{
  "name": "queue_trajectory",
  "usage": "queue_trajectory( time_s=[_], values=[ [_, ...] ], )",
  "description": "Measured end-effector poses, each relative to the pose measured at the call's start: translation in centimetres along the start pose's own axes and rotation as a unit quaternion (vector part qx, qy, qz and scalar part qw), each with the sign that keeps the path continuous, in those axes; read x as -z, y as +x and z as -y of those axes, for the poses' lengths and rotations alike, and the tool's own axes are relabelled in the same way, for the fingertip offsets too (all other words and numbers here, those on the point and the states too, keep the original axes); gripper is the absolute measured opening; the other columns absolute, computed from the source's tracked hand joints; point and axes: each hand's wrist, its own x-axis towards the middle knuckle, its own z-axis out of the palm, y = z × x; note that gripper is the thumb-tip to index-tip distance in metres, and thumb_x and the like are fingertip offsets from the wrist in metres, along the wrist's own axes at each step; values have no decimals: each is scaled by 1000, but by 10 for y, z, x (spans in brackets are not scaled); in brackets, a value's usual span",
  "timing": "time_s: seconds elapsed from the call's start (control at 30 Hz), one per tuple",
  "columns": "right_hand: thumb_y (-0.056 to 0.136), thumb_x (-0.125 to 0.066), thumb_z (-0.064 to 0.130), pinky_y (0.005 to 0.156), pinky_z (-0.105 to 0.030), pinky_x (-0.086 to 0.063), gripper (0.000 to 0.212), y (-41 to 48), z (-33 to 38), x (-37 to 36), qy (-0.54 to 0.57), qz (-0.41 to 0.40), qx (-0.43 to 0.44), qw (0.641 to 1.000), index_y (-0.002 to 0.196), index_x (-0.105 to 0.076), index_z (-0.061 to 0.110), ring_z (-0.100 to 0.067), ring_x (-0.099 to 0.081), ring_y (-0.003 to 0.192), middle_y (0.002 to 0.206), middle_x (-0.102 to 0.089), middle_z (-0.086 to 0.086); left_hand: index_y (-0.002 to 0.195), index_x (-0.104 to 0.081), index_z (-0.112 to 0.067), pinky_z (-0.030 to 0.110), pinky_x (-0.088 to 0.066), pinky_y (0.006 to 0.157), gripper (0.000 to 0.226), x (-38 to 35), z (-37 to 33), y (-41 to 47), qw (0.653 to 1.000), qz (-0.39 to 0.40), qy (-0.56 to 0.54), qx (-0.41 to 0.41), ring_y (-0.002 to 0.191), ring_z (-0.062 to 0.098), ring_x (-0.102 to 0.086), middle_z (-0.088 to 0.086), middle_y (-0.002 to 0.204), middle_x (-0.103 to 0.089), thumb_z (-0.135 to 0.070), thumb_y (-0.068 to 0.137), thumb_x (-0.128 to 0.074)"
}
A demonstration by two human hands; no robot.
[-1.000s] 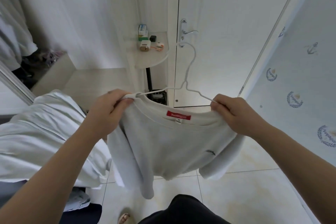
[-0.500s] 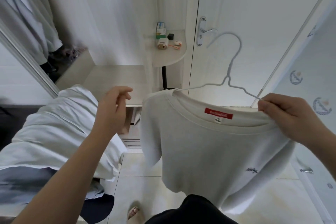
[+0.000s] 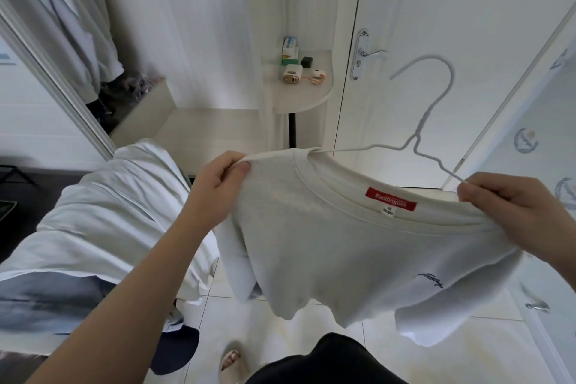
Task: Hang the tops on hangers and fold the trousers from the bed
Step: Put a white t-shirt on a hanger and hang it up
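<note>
Hands first: you have two in view, and between them one top (image 3: 343,243) on one hanger (image 3: 417,131). Your left hand (image 3: 215,193) pinches the top's left shoulder between the thumb and curled fingers. Your right hand (image 3: 514,206) has its fingers curled round the right shoulder, where the hanger's wire arm runs into your grip. The hanger's other arm goes in under the collar. You hold the top in the air over the tiled floor (image 3: 405,343), just right of the bed's edge (image 3: 103,212), where pale clothes lie in a pile. Its shoulder line, the long axis, runs left to right from hand to hand, and the body hangs down. The red collar label (image 3: 391,198) faces you. The hook points up and away, towards the white door (image 3: 452,3).
</note>
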Motion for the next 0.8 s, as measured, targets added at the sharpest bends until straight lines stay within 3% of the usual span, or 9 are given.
queue_trajectory(
  time_s=[0.13, 0.23, 0.33, 0.47, 0.57, 0.67, 0.73, 0.8],
  values=[
    [99, -57, 11, 57, -18, -33, 21, 3, 11, -10, 29, -10, 14, 999, 79, -62, 9, -11, -45, 61, 64, -53, -5, 93, -68, -36, 30, -46, 67, 24, 6, -7, 1, 997, 63, -20, 39, 72, 3, -59, -20, 79, -63, -40, 99, -45],
    [98, -56, 9, 58, -16, -34, 23, 10, 24, -18, 45, -7, 21, 999, 77, -63, 11, -10, -47, 62, 64, -55, -2, 98, -64, -39, 26, -48, 72, 17, 5, -16, -1, 998, 67, 9, -2, 77, 5, -60, -16, 84, -64, -38, 99, -47],
    [98, -57, 9, 58, -12, -35, 26, 21, 39, -25, 58, 3, 27, 998, 74, -64, 15, -5, -47, 60, 63, -56, 1, 101, -61, -32, 12, -41, 79, 14, 7, -22, 4, 995, 36, 66, -64, 90, 4, -57, -16, 92, -63, -24, 100, -49],
    [98, -57, 12, 59, -16, -36, 27, 46, 59, -31, 60, 27, 37, 997, 72, -63, 17, -8, -49, 61, 66, -57, -7, 102, -63, -3, 9, -35, 78, 9, 20, -20, 24, 969, -59, 182, -157, 84, 8, -47, -3, 93, -57, -4, 96, -57],
    [99, -57, 16, 61, -18, -37, 28, 74, 80, -31, 37, 61, 55, 996, 72, -62, 21, -7, -50, 63, 69, -59, -6, 96, -66, 1, 13, -34, 74, 8, 38, -16, 52, 960, -106, 211, -152, 83, 11, -46, 3, 91, -57, 6, 91, -63],
    [100, -56, 22, 60, -21, -36, 28, 108, 108, -24, 8, 101, 82, 992, 73, -60, 20, -7, -48, 64, 70, -56, -8, 91, -69, -3, 4, -35, 74, 6, 58, -14, 89, 963, -133, 203, -116, 77, 0, -43, 9, 90, -60, 3, 89, -68],
    [100, -56, 25, 59, -23, -35, 27, 132, 130, -19, 5, 109, 104, 989, 75, -59, 13, -10, -45, 63, 72, -53, -14, 88, -68, -5, 9, -39, 74, 4, 71, -14, 118, 966, -151, 183, -104, 81, -1, -50, 9, 93, -59, -2, 90, -69],
    [100, -57, 24, 57, -24, -32, 30, 157, 152, -19, 23, 96, 120, 988, 75, -57, 7, -11, -40, 62, 70, -47, -17, 84, -65, -7, 24, -46, 75, 8, 85, -15, 152, 964, -173, 171, -109, 80, 6, -51, 9, 93, -59, -6, 90, -70]
  ],
)
